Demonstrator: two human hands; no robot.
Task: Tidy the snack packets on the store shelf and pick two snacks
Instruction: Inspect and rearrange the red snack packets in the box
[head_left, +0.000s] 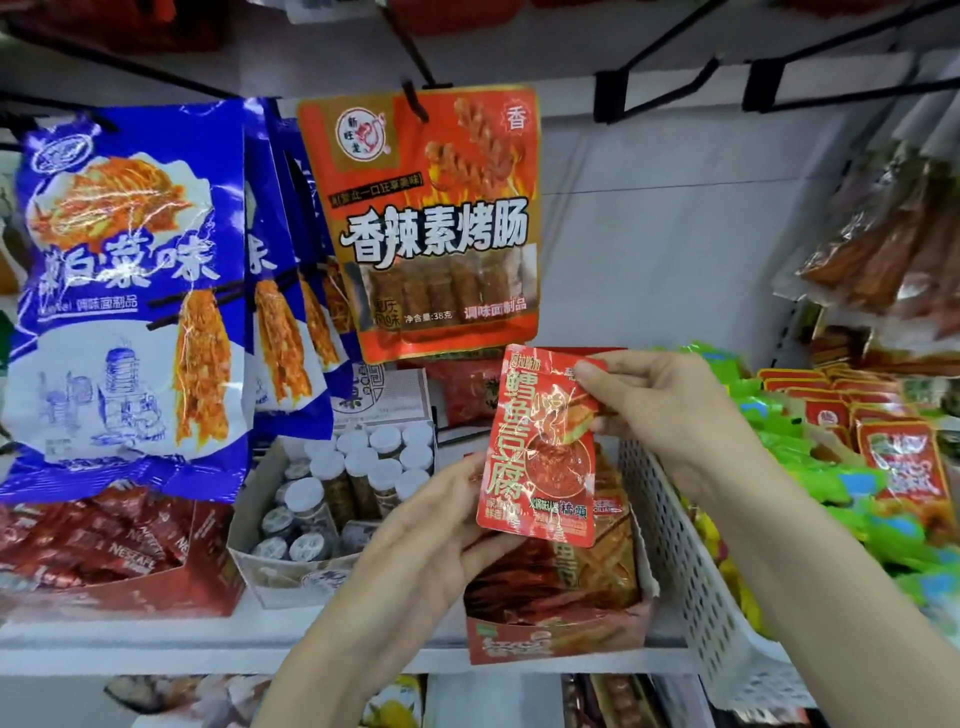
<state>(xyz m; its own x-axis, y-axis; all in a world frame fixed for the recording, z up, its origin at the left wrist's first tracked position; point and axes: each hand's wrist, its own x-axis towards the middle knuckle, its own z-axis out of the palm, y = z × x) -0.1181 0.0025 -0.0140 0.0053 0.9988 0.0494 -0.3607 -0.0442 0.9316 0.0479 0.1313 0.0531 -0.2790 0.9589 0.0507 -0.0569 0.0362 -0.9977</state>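
Both hands hold 1 red snack packet (540, 447) upright: right hand (670, 410) pinching its top, left hand (436, 530) gripping its bottom.

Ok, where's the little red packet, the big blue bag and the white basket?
little red packet (540, 447): head view, middle of its front.
big blue bag (130, 280): head view, its front.
white basket (675, 540): head view, its holey side wall.

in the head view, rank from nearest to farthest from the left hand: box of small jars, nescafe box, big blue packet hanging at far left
From the left hand:
1. Box of small jars, just to its left on the shelf.
2. Nescafe box, farther left on the shelf.
3. Big blue packet, hanging up at far left.
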